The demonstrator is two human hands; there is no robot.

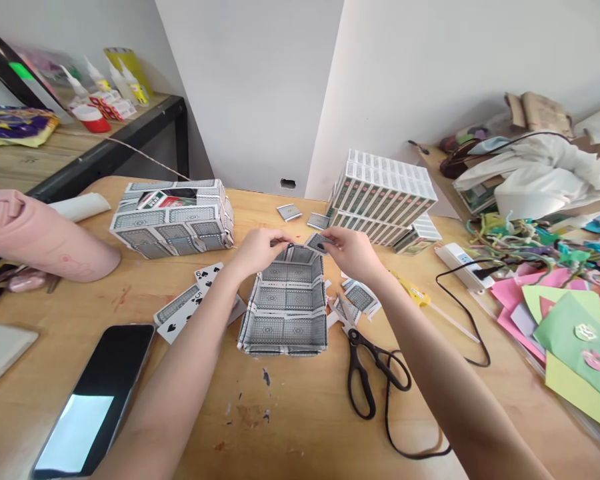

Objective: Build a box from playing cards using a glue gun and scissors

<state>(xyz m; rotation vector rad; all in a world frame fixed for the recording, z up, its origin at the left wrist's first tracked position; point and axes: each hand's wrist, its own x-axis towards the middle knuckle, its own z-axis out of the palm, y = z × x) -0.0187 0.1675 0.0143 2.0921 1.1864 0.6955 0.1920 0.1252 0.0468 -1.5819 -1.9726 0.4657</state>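
An open box made of playing cards [285, 297], grey patterned backs showing, sits before me on the wooden table. At its far left corner, my left hand [265, 250] pinches the far rim, fingers closed. My right hand [347, 250] grips a folded playing card [318, 244] at the far right corner of the box. Loose playing cards [193, 300] lie to the left, some face up, and more cards [360, 297] lie to the right. Black-handled scissors [363, 353] rest open by the box's right side.
A finished-looking card box [173, 220] stands back left, near a pink rolled item [45, 233]. Stacked card packs [383, 193] rise back right. A phone [97, 400] lies front left. A yellow glue gun [413, 290], its cable, a power strip [463, 267] and coloured paper [575, 327] occupy the right.
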